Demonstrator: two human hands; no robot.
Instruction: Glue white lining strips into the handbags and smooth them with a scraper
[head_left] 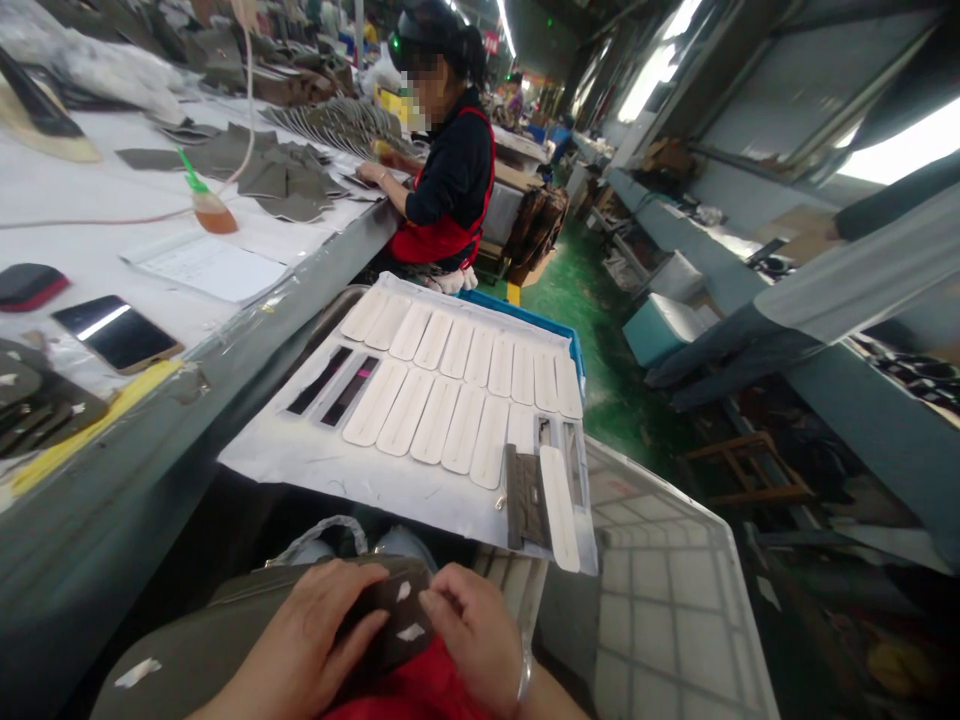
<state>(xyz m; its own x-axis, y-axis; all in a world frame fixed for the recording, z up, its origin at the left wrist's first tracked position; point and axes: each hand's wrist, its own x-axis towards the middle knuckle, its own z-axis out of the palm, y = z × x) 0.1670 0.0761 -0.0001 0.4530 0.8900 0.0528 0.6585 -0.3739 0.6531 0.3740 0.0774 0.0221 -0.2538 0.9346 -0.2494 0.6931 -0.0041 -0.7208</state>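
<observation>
A stack of olive-grey fabric panels (225, 625) with small torn white patches lies across my lap. My left hand (319, 615) rests on the top panel, its fingers stretched forward and its thumb apart from them. At the panel's right end, my right hand (480, 620) is closed, thumb and curled fingers drawn together beside the edge. What it pinches, if anything, is hidden. Beyond my hands, a white-covered board (322, 465) bears rows of white oblong pieces (431, 420). Near its right corner lie a dark quilted strip (531, 495) and a loose white oblong (559, 510).
A worktable (300, 265) at left holds a phone (116, 332), a notepad (210, 268), a green-tipped bottle (210, 205) and fabric pieces. A co-worker (450, 170) sits at its far side. A white plastic crate (667, 590) stands right of the board.
</observation>
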